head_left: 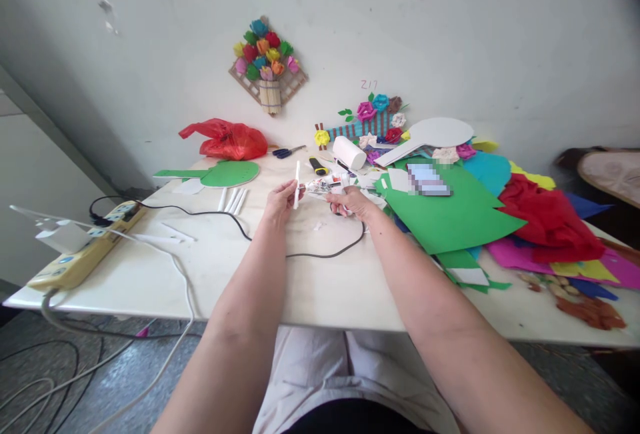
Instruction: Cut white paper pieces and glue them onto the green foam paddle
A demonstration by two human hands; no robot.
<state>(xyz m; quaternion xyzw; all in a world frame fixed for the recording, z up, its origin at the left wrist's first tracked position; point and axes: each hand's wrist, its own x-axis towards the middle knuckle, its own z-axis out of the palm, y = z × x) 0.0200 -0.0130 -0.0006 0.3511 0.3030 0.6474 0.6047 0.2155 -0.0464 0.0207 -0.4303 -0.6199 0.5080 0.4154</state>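
Closest in are your black top and pale trousers, with your two forearms reaching out over the white table. Your hands are apart from each other, near the middle of the table. Your left hand has its fingers closed on a thin white stick, which you hold nearly upright. Your right hand is wrapped around a white tool, partly hidden by your fingers; a black cord runs from the power strip at your left, passes by your left forearm and curves up to your right hand.

Just left of your left hand, more white sticks lie side by side. Beyond them you have a green paddle shape and a red plastic bag, with scissors beside the bag. A yellow and black cutter and a white roll lie past your hands. To your right, a phone rests on a green sheet, near a crumpled red piece. A flower decoration hangs on the wall ahead.
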